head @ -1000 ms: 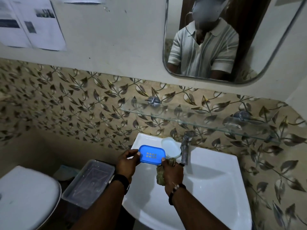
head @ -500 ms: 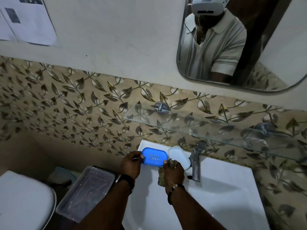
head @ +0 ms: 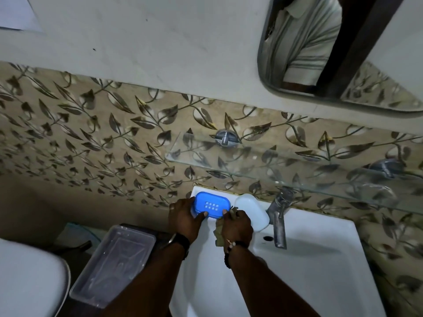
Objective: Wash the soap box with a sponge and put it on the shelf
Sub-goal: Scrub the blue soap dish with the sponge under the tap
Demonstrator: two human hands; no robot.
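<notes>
A blue soap box (head: 211, 204) with small drain holes sits at the back left corner of the white sink (head: 320, 259). My left hand (head: 184, 217) grips its left end, thumb on its front edge. My right hand (head: 235, 225) pinches the box's right end while holding a worn greenish sponge (head: 219, 234) under the palm. A pale translucent lid (head: 251, 211) lies just right of the box. The glass shelf (head: 286, 170) runs along the tiled wall above the sink.
A metal tap (head: 279, 216) stands right of the lid. A clear plastic tub (head: 114, 264) sits left of the sink, and a white toilet lid (head: 27, 282) is at the far left. A mirror (head: 343, 53) hangs above the shelf.
Both hands have carried the blue soap box back and down onto the sink's rear left corner. My view has tilted downward and moved closer.
</notes>
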